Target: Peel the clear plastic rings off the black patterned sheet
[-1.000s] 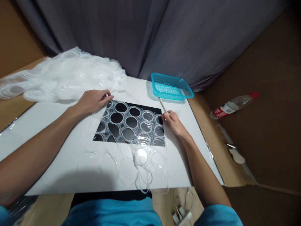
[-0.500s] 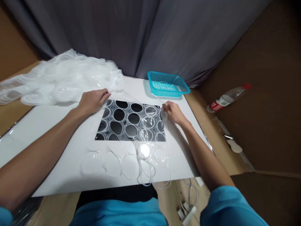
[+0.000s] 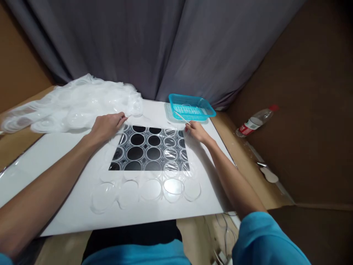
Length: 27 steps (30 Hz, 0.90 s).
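A clear plastic sheet of moulded round cups [image 3: 150,163] lies flat over a black rectangle [image 3: 135,152] on a white board [image 3: 55,176]. My left hand [image 3: 106,126] pinches the sheet's far left corner, fingers closed on it. My right hand [image 3: 195,131] rests at the sheet's far right corner, closed round a thin white stick [image 3: 180,117] that points up and left toward the basket. Whether this hand also grips the sheet I cannot tell.
A turquoise plastic basket [image 3: 191,106] stands at the board's far right. A big heap of clear plastic sheets [image 3: 74,105] fills the far left. A plastic bottle with a red cap [image 3: 255,120] lies on the brown cardboard at right. Grey curtain hangs behind.
The plastic sheet, rumpled and hanging over the near edge before, now lies flat and further onto the board. Both hands have drawn away from me along its far corners.
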### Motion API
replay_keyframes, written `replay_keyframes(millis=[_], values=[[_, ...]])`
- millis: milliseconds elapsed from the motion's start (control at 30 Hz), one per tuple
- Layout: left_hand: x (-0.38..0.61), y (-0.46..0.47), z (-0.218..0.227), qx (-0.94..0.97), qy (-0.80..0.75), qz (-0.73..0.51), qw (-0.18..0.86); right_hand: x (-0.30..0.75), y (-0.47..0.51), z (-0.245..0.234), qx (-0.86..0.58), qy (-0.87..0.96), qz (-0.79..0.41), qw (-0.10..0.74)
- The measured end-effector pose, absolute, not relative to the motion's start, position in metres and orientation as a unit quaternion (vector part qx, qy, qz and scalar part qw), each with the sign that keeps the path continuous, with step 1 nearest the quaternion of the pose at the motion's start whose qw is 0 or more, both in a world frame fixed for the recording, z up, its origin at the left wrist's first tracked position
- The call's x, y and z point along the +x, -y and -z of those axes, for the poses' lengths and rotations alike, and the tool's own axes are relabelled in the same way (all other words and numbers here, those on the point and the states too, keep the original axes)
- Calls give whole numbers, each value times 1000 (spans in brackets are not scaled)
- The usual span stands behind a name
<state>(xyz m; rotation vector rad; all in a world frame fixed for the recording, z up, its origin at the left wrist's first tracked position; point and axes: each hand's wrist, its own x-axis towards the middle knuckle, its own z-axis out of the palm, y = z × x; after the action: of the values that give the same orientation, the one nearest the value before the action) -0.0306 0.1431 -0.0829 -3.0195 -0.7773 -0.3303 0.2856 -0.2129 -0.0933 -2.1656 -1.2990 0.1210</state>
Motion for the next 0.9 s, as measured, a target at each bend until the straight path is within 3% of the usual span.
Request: replay_keyframes(millis=[267, 533, 733, 900], values=[[-26, -139, 78, -964, 250, 91, -7, 280, 218, 120, -804, 418, -17, 422], [-54, -131, 68, -945, 267, 170, -82, 257, 234, 103, -743, 402, -12, 536], [-84, -112, 53, -906, 249, 237, -247, 203, 233, 102, -723, 478, -26, 498], [-103, -144, -34, -799, 210, 389, -407, 189, 221, 112, -719, 508, 3, 474]])
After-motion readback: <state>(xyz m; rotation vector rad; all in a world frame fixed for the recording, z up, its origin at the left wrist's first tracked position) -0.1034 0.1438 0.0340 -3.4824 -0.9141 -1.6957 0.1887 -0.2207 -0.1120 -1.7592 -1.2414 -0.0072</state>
